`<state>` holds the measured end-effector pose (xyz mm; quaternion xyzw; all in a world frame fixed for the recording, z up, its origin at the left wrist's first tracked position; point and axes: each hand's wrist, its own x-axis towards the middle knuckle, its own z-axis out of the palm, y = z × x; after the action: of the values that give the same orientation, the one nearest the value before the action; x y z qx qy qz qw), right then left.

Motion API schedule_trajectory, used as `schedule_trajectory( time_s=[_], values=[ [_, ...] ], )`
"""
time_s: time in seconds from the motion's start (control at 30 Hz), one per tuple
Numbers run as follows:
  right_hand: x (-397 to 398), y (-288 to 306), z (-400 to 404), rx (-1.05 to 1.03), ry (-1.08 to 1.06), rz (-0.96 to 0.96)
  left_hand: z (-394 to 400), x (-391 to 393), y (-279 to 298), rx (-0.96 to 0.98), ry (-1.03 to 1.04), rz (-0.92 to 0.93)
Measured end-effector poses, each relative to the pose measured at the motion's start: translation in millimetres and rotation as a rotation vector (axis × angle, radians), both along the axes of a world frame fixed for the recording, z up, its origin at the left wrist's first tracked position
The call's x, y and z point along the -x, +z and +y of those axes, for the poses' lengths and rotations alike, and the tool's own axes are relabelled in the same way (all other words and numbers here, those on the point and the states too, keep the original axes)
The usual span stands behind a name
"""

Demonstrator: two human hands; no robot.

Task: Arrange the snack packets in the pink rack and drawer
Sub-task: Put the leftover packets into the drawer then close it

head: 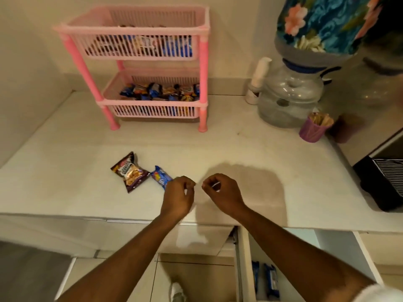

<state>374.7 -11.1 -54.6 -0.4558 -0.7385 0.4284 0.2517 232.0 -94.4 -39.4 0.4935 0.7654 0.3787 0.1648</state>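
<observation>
A brown cookie packet (pixel 130 172) and a blue biscuit packet (pixel 161 176) lie side by side on the white counter (pixel 65 171). My left hand (pixel 178 196) hovers with curled fingers over the blue packet's near end and grips nothing that I can see. Just to its right, my right hand (pixel 221 189) is also curled and holds nothing. The pink rack (pixel 202 79) stands at the back, with packets in its top basket (pixel 152 45) and lower basket (pixel 161 91). The open drawer (pixel 242 258) at lower right holds two blue packets (pixel 271 280).
A water dispenser jar (pixel 290 94) under a floral-covered bottle (pixel 327 22) stands at the back right. A white bottle (pixel 259 77) is beside it. In front are a purple cup of wooden sticks (pixel 314 127) and a black appliance (pixel 383 182). Walls close the left and back.
</observation>
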Motion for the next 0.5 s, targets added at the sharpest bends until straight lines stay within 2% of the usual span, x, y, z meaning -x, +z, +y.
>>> schedule_trajectory(
  time_s=[0.1,0.2,0.3,0.4,0.5],
  values=[
    [61.4,-5.1,5.1,0.002,0.075,-0.063,-7.3,57.0,-5.3,-0.028,0.176,0.071],
    [109.4,-16.1,7.0,0.013,0.117,-0.127,-14.9,108.3,-18.3,0.088,0.331,0.222],
    [143.4,-27.0,6.5,0.01,0.165,-0.218,-19.6,156.5,-29.6,0.206,0.39,0.239],
    [160.7,-34.6,6.3,0.005,0.169,-0.293,-21.7,198.4,-39.2,0.259,0.309,0.148],
    [166.8,-37.9,7.2,-0.007,0.159,-0.346,-22.0,225.8,-46.3,0.272,0.118,0.185]
  ],
)
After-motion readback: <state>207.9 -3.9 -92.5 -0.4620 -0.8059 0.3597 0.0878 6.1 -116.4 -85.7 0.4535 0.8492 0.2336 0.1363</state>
